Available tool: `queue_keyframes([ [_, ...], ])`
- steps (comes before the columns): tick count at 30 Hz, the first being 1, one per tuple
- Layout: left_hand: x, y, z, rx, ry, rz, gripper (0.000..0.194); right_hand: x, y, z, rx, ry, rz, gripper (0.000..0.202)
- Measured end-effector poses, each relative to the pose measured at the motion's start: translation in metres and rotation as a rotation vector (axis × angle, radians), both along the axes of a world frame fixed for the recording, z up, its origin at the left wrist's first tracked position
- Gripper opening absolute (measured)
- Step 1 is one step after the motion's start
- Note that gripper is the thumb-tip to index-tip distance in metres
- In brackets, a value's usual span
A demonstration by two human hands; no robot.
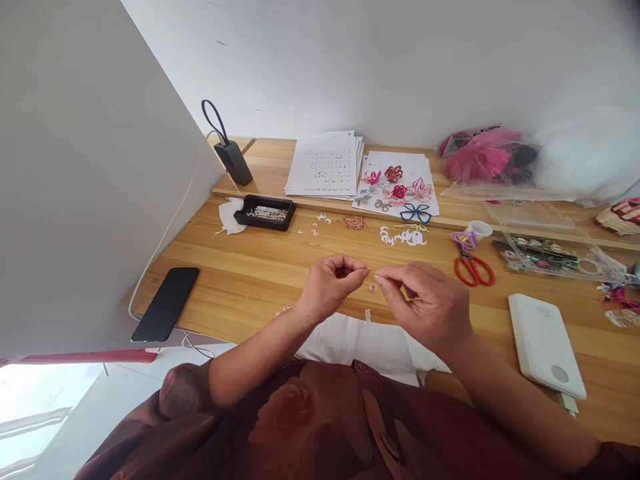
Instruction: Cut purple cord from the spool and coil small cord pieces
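My left hand point(334, 283) is closed in a pinch over the front of the wooden table point(240, 267). Facing it, my right hand point(425, 300) pinches too, thumb against forefinger, and the two sets of fingertips nearly meet. Whatever lies between them is too fine to make out. Just below the fingertips shows a tiny pinkish piece point(373, 287); whether it hangs from my fingers or lies on the table I cannot tell. Beyond my hands lie white crescent-shaped cutouts point(413, 237) and a small heap of pink looped pieces point(355, 223). A white cloth point(350, 340) is beneath my wrists.
Red-handled scissors point(474, 269) and a white power bank point(547, 347) lie to the right, near a clear box point(545, 257) of small parts. Leftward are a black tray point(265, 212) of beads and a phone point(166, 304). Paper sheets point(323, 167) and flower ornaments point(399, 192) sit behind.
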State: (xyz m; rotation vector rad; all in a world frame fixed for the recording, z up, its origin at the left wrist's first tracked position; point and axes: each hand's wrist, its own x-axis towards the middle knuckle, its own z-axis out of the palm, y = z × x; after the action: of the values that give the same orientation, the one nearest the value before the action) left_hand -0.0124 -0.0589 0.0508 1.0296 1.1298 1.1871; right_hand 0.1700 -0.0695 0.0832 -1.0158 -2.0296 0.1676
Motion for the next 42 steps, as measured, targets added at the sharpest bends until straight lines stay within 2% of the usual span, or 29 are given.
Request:
queue_keyframes([
  [4, -0.001, -0.002, 0.004, 0.000, -0.011, -0.099, 0.029, 0.003, 0.015, 0.006, -0.177, 0.081, -0.021, 0.013],
  [11, -0.001, -0.002, 0.005, -0.026, -0.103, -0.184, 0.030, 0.006, 0.034, -0.010, -0.549, 0.316, 0.035, 0.014],
  [15, 0.001, 0.000, 0.006, -0.052, -0.154, -0.177, 0.033, 0.004, 0.038, -0.017, -0.726, 0.502, 0.081, 0.020],
  [19, 0.003, 0.002, 0.006, -0.068, -0.179, -0.103, 0.038, -0.002, 0.031, -0.026, -0.880, 0.649, 0.113, 0.028],
  [21, 0.004, 0.002, 0.005, -0.080, -0.192, -0.058, 0.039, -0.006, 0.023, -0.030, -0.851, 0.638, 0.101, 0.027],
  [23, 0.005, 0.003, 0.004, -0.085, -0.196, -0.012, 0.040, -0.009, 0.014, -0.034, -0.742, 0.568, 0.060, 0.023],
  [27, 0.006, 0.003, 0.003, -0.081, -0.184, 0.056, 0.041, -0.009, -0.002, -0.034, -0.360, 0.279, -0.042, 0.009],
  [30, 0.006, 0.002, 0.002, -0.074, -0.166, 0.063, 0.040, -0.006, -0.007, -0.027, -0.023, 0.051, -0.040, 0.012],
  [32, 0.005, 0.001, 0.002, -0.061, -0.147, 0.054, 0.038, -0.002, -0.007, -0.021, 0.120, -0.047, -0.035, 0.014],
  [37, 0.004, -0.002, 0.001, -0.042, -0.102, 0.011, 0.036, 0.004, 0.001, -0.001, 0.194, -0.121, -0.045, 0.014],
  [42, 0.002, -0.003, 0.002, -0.010, -0.081, -0.055, 0.031, 0.003, 0.011, 0.008, 0.084, -0.030, -0.029, 0.013],
])
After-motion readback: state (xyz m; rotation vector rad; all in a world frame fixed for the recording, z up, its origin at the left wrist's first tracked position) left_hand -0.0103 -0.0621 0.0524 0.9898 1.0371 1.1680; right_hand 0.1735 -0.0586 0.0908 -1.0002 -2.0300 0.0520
